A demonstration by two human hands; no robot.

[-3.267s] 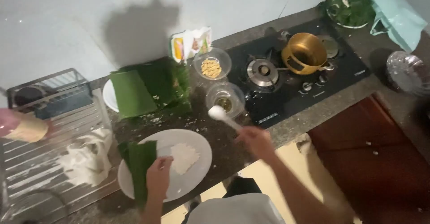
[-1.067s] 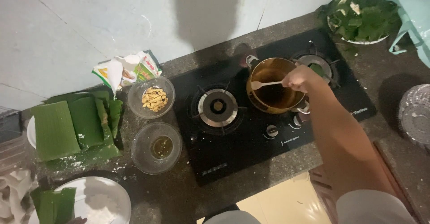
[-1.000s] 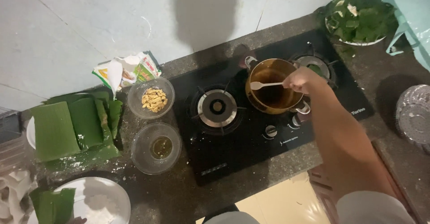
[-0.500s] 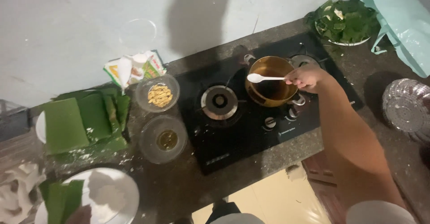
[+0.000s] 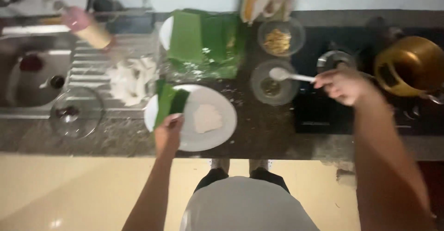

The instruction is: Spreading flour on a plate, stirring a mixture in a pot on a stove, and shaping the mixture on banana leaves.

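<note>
While the right hand (image 5: 343, 84) grips the spoon (image 5: 287, 75), keep it level; left hand (image 5: 168, 130) pins the leaf (image 5: 169, 102) at the plate's (image 5: 222, 134) left edge.

White spoon (image 5: 289, 75), bowl end at 9 o'clock, held level over glass bowl (image 5: 273, 83); white plate (image 5: 194, 118) with green leaf strip (image 5: 169, 102).

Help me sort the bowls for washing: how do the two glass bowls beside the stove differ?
The far glass bowl holds pale yellow bits; the near glass bowl holds a small dark dab. The spoon in the right hand hovers over the near bowl; nothing is over the far one. Both are round, clear, and on the dark counter.
</note>
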